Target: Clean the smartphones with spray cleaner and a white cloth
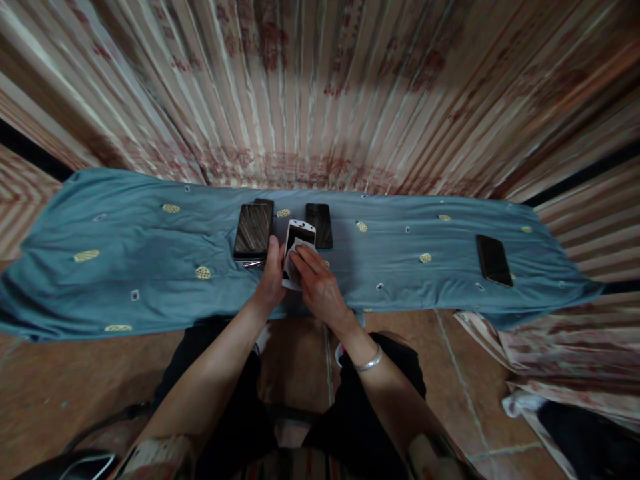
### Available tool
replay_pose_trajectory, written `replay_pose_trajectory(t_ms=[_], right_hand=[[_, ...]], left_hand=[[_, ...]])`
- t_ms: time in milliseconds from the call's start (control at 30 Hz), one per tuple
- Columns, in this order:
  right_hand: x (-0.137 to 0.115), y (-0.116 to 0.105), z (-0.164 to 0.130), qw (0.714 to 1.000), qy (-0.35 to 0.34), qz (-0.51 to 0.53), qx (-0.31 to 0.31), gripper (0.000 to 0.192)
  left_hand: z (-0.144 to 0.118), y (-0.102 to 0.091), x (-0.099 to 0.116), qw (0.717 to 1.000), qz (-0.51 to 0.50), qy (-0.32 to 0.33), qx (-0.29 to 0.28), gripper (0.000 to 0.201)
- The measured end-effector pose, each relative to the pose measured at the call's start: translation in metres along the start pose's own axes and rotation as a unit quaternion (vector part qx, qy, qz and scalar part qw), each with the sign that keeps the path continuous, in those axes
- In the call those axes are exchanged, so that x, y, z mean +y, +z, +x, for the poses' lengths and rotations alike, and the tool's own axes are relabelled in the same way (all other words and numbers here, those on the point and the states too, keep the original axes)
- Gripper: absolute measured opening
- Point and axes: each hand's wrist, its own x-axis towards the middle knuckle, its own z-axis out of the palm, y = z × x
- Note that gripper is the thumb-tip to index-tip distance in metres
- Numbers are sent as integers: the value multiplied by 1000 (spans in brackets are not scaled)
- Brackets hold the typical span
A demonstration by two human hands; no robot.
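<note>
A white smartphone [302, 228] with a dark screen is held above the near middle of the cloth-covered table. My left hand [271, 277] grips it along its left side, thumb at the edge. Pressed to the screen is a pale wiping cloth [294, 257], pinned under the bent fingers of my right hand [320, 283]. The cloth covers much of the screen's lower part. Just left of the phone lies a stack of dark phones [254, 230]. Behind it to the right rests a black smartphone [320, 225].
Another dark phone [494, 260] lies alone near the table's right end. A blue cloth with yellow pineapple prints [390, 267] covers the long, narrow table. Pleated curtains [320, 100] hang close behind it. My legs are under the near edge, above a tiled floor [450, 373].
</note>
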Motion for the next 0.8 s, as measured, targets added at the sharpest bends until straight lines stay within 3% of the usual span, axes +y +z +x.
replay_pose_trajectory(t_ms=[367, 600, 800], right_hand=[[-6, 1, -2, 1000, -13, 5, -24, 56], [2, -1, -1, 1000, 13, -12, 15, 61], [0, 1, -1, 1000, -5, -7, 5, 56]], left_hand=[[-3, -3, 8, 1000, -8, -2, 10, 71], [-3, 0, 1, 1000, 2, 11, -1, 66], [-3, -2, 4, 1000, -3, 0, 6, 68]])
